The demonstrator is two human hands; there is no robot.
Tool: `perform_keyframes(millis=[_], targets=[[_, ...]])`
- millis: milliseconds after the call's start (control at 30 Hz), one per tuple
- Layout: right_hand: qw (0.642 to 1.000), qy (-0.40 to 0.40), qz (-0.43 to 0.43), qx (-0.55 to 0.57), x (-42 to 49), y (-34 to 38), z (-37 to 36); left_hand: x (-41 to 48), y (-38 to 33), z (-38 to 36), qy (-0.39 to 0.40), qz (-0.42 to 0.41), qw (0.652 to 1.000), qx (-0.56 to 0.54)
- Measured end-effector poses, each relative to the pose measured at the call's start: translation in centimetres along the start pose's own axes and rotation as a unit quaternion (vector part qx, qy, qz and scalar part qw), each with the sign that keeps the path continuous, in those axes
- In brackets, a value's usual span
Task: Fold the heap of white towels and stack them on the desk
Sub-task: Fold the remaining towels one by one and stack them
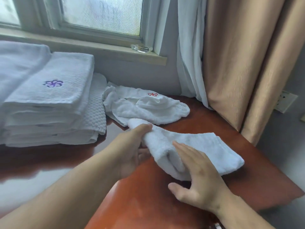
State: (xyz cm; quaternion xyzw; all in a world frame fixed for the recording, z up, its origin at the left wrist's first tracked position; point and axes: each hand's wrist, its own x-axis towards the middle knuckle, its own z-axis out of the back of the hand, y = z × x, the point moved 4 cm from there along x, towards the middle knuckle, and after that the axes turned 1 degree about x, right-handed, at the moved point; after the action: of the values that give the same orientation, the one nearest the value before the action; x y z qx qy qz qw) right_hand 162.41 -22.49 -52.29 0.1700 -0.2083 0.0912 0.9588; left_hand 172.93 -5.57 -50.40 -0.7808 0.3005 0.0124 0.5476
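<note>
Right of the folded stack (49,103), the left hand (132,146) grips one end of a small towel (208,146). The right hand (199,179) presses it flat with straight fingers. Pulling too hard could open the fold.

white towel (194,149) on a red-brown desk (148,204), white stack (49,103) with a purple flower mark (53,83), crumpled white towel (148,108) with a red mark (152,94), tan curtain (239,55)
</note>
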Motion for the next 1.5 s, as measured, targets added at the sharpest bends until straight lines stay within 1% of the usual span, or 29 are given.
perform_keyframes(millis=[33, 100, 167, 233, 300, 400, 467, 533, 600, 633, 667, 700, 767, 833, 900, 967, 1033, 1067, 1200, 1267, 1400, 1500], targets=[[1.0, -0.022, 0.005, -0.018, -0.3, 0.7, -0.2, -0.6, -0.5, -0.4, 0.012, -0.006, 1.0, -0.023], [0.996, -0.082, -0.014, -0.011, 0.0, 1.8, -0.4, -1.6, -1.3, -1.0, 0.028, -0.02, 0.998, -0.057], [0.988, -0.136, -0.052, 0.048, 1.1, 2.6, -0.3, -2.3, -2.3, -1.3, 0.031, -0.045, 0.995, -0.086], [0.98, -0.158, -0.071, 0.102, 2.6, 3.1, 0.1, -2.9, -3.7, -1.2, 0.034, -0.074, 0.993, -0.089], [0.975, -0.149, -0.076, 0.148, 4.4, 3.6, 0.6, -3.4, -5.3, -0.1, 0.028, -0.106, 0.993, -0.052], [0.967, -0.103, -0.096, 0.212, 7.0, 4.0, 1.6, -4.1, -7.2, 2.7, -0.04, -0.165, 0.984, 0.054], [0.956, -0.081, -0.083, 0.268, 8.5, 4.7, 2.4, -4.4, -7.3, 4.4, -0.071, -0.176, 0.976, 0.107], [0.941, -0.061, -0.058, 0.328, 10.0, 6.0, 3.5, -4.7, -6.9, 6.0, -0.084, -0.181, 0.968, 0.153], [0.907, -0.055, -0.055, 0.414, 11.5, 7.3, 4.6, -5.3, -7.0, 7.3, -0.089, -0.21, 0.942, 0.247], [0.882, -0.054, -0.057, 0.464, 12.3, 7.9, 5.1, -5.8, -7.2, 7.7, -0.079, -0.23, 0.925, 0.291], [0.851, -0.055, -0.063, 0.518, 13.1, 8.5, 5.6, -6.3, -7.5, 7.9, -0.059, -0.246, 0.916, 0.312], [0.817, -0.055, -0.067, 0.57, 13.8, 9.1, 5.9, -6.9, -7.8, 8.0, -0.035, -0.26, 0.913, 0.311], [0.755, -0.064, -0.065, 0.649, 14.9, 10.1, 6.5, -7.9, -8.4, 8.4, 0.007, -0.286, 0.918, 0.274], [0.71, -0.08, -0.07, 0.696, 15.6, 10.8, 6.7, -9.0, -9.0, 9.1, 0.029, -0.296, 0.927, 0.229], [0.683, -0.092, -0.082, 0.72, 16.1, 11.4, 6.2, -9.8, -8.9, 10.3, 0.045, -0.27, 0.938, 0.211], [0.667, -0.1, -0.102, 0.731, 16.3, 11.8, 5.2, -10.0, -7.5, 11.6, 0.071, -0.213, 0.951, 0.212], [0.655, -0.107, -0.137, 0.735, 16.5, 12.1, 3.8, -10.0, -5.8, 12.6, 0.088, -0.183, 0.956, 0.213], [0.655, -0.103, -0.156, 0.732, 16.5, 12.2, 3.1, -9.9, -5.1, 13.1, 0.082, -0.18, 0.958, 0.208], [0.669, -0.068, -0.195, 0.714, 17.6, 12.2, 0.1, -9.7, -3.9, 15.1, 0.036, -0.187, 0.964, 0.184], [0.669, -0.049, -0.206, 0.713, 18.3, 12.4, -1.2, -9.8, -3.8, 16.2, 0.024, -0.183, 0.967, 0.177], [0.671, 0.009, -0.201, 0.713, 20.5, 14.3, -4.0, -10.9, -4.6, 18.8, -0.025, -0.198, 0.966, 0.164], [0.679, 0.064, -0.174, 0.711, 23.2, 17.1, -5.6, -12.1, -6.8, 21.1, -0.071, -0.219, 0.959, 0.166]])
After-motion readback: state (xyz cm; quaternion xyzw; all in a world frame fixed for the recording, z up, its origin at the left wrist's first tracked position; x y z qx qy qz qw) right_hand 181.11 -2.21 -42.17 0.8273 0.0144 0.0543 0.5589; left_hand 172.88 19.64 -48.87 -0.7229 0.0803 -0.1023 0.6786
